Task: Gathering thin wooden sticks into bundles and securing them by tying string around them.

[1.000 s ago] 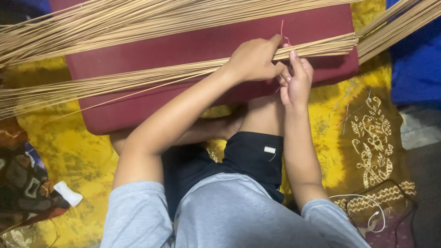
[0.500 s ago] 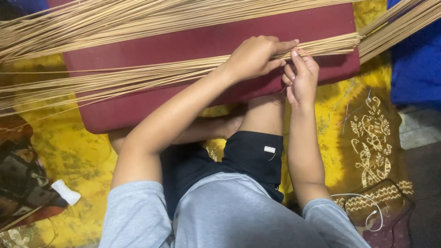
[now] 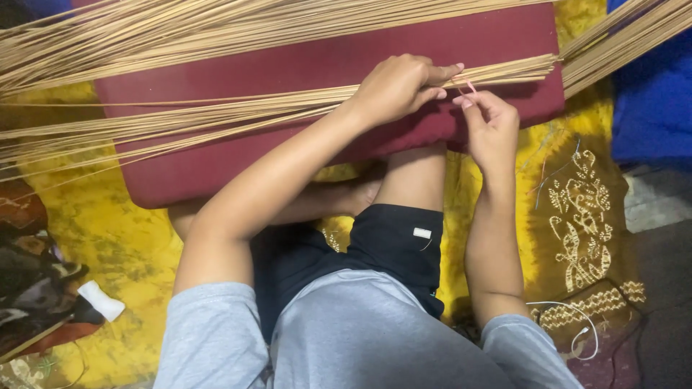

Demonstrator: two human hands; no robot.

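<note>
Two bare hands meet at about one o'clock in the head view, over a maroon cushion [image 3: 303, 155] set across the person's lap. Left hand [image 3: 395, 88]: curled narrow, pressing down on a bundle of thin tan sticks [image 3: 238, 115] that crosses the cushion from nine o'clock toward two o'clock. Right hand [image 3: 491, 124]: fingers pinched on a fine pink thread [image 3: 469, 85] at the bundle's end, just beside the left fingertips. A second, looser sheaf of sticks [image 3: 180, 32] fans along twelve o'clock. Risk, as a judgement: if the left hand eases its pressure, the sticks may splay and slide off the cushion edge; an uneven pull on the thread could slip it free or snap it.
</note>
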